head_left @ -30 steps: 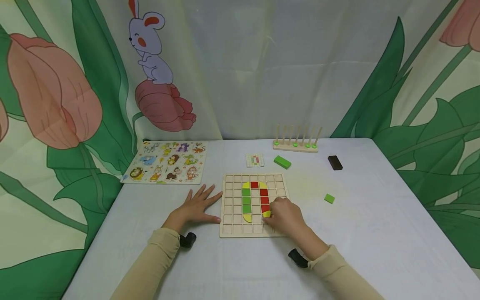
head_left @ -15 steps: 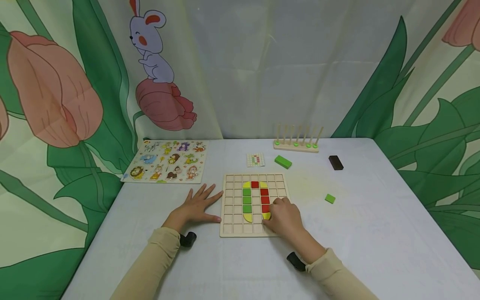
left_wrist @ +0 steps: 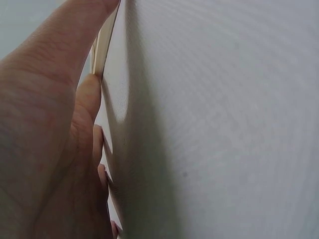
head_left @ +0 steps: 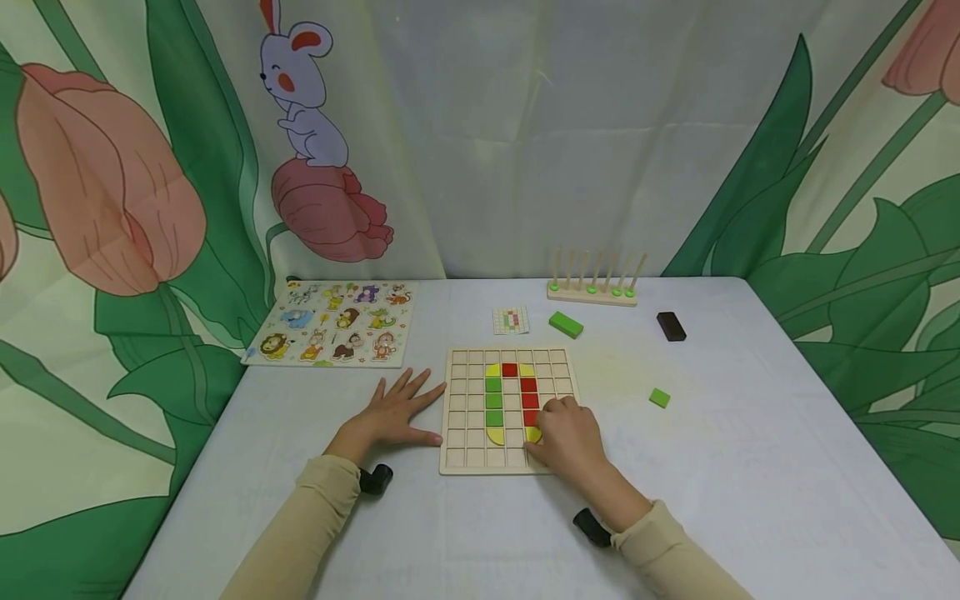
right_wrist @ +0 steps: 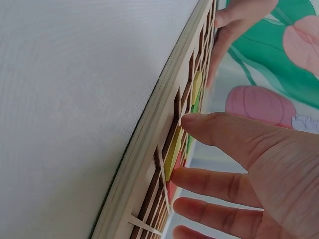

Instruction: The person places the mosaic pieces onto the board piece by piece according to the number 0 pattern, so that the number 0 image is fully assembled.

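A wooden grid board (head_left: pixel 467 412) lies in the middle of the white table (head_left: pixel 750 467). It bears green (head_left: pixel 492 400), red (head_left: pixel 528 385) and yellow (head_left: pixel 492 434) pieces in a loop shape. My right hand (head_left: pixel 546 423) rests on the board's lower right part, its straight fingertips touching a yellow piece (head_left: pixel 532 432). In the right wrist view the thumb (right_wrist: pixel 219 132) lies over this yellow piece (right_wrist: pixel 174 149) in its cell. My left hand (head_left: pixel 405 407) lies flat with spread fingers beside the board's left edge (left_wrist: pixel 102 50), its thumb against that edge.
At the back left lies an animal puzzle (head_left: pixel 333 323). Behind the board are a small pattern card (head_left: pixel 511 320), a green block (head_left: pixel 566 324), a peg rack (head_left: pixel 592 290) and a dark block (head_left: pixel 671 326). A small green square (head_left: pixel 659 397) lies to the right.
My right hand has drawn back very slightly toward me while staying on the yellow piece. The left hand has not moved.
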Tool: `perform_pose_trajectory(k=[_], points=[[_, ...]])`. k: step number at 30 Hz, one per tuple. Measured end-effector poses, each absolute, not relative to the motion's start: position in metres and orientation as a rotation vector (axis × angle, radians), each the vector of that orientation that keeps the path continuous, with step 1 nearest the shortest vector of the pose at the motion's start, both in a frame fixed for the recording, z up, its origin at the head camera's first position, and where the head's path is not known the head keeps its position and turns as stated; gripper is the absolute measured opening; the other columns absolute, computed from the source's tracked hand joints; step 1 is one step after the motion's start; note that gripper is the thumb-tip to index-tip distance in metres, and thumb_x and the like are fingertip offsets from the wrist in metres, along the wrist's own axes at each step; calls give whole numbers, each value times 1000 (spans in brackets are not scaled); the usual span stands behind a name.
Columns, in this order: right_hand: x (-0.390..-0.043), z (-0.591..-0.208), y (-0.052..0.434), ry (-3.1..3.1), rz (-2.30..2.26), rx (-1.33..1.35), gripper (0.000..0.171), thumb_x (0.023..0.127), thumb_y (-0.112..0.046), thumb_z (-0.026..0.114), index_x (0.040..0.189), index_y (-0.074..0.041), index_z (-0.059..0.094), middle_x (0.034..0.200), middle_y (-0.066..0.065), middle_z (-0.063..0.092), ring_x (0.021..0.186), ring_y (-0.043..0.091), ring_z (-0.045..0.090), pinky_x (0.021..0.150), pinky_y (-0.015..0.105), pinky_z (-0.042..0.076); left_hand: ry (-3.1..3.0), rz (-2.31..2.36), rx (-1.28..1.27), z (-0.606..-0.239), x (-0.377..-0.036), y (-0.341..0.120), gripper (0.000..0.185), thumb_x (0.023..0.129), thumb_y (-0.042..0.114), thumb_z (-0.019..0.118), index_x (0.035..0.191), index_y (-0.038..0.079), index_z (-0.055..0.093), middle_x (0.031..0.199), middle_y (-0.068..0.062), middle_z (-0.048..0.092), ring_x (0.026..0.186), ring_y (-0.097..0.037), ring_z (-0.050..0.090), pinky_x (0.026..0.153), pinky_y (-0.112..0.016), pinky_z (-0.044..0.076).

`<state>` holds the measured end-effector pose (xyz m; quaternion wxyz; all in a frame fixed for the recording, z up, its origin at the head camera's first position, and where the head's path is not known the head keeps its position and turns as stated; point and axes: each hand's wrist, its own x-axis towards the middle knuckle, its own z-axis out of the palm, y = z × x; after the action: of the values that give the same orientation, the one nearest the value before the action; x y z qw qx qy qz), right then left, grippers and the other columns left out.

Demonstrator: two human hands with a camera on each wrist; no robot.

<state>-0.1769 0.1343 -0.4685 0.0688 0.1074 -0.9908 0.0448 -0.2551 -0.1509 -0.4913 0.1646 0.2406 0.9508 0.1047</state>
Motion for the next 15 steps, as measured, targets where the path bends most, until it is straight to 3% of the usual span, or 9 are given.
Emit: perform_pose_trajectory(k=[15], points=[[-174, -466, 141, -2948, 189, 305, 21, 67, -29, 82, 72, -13, 69, 89, 4, 67, 90, 26, 57, 68, 41, 48, 2711, 321, 710, -491, -254, -152, 92, 74, 70, 60, 150, 33, 23, 161, -5, 8, 148, -36, -1, 112, -68, -1]])
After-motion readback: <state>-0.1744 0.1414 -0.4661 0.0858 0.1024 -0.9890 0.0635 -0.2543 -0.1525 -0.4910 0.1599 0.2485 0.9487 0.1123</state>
